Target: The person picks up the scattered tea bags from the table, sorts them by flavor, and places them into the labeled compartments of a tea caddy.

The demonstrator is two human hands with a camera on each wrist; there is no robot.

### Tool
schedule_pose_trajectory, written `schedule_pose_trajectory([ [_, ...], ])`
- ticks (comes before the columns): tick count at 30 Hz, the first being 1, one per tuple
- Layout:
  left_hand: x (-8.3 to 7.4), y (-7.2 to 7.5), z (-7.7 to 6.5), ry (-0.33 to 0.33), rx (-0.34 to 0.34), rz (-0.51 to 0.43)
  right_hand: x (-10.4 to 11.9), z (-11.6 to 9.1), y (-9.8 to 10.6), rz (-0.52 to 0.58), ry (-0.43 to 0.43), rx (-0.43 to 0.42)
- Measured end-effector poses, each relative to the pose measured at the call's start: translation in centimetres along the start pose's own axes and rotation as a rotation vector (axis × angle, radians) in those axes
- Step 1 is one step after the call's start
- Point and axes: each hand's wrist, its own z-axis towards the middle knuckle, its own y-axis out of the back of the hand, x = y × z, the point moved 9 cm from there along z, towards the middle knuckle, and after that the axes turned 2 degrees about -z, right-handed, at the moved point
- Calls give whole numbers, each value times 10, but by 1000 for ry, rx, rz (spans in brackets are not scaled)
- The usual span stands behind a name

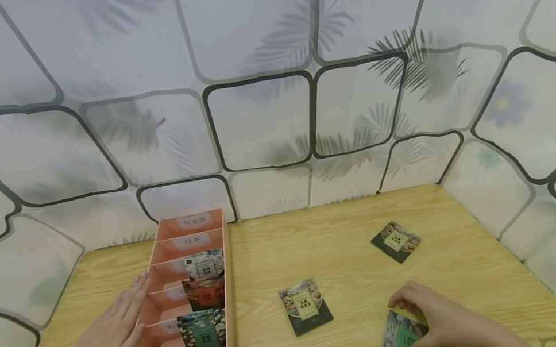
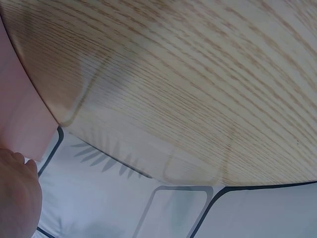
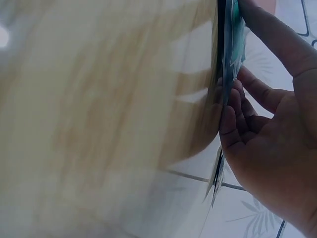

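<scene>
My right hand (image 1: pixel 444 318) curls over a green-labelled tea sachet (image 1: pixel 399 337) at the table's front right, gripping it between thumb and fingertips. Seen edge-on in the right wrist view, the sachet (image 3: pixel 234 47) has the thumb on its printed face and the other fingers (image 3: pixel 233 119) at its edge. My left hand (image 1: pixel 103 339) lies along the left wall of a pink divided box (image 1: pixel 231 341), fingers straight against it. The box holds a white sachet (image 1: pixel 206 265), a red one (image 1: pixel 204 293) and a dark teal-labelled one (image 1: pixel 204 332), each in its own compartment; its two far compartments show only paper labels.
Two dark sachets with yellow-green labels lie flat on the wooden table (image 1: pixel 266 244): one sachet (image 1: pixel 306 306) right of the box, another sachet (image 1: pixel 396 241) farther back to the right. A patterned cloth wall (image 1: pixel 266 123) encloses the table's back and sides.
</scene>
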Motion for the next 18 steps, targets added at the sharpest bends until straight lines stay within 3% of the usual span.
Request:
schedule_pose_trajectory([
  [7,-1,1,1,-1,8,4,1,1,-1,10,5,2],
  [15,0,0,0,2,13,6,0,3,0,165,-26,38],
  [18,1,0,0,7,17,7,1,5,2,170,-28,37],
])
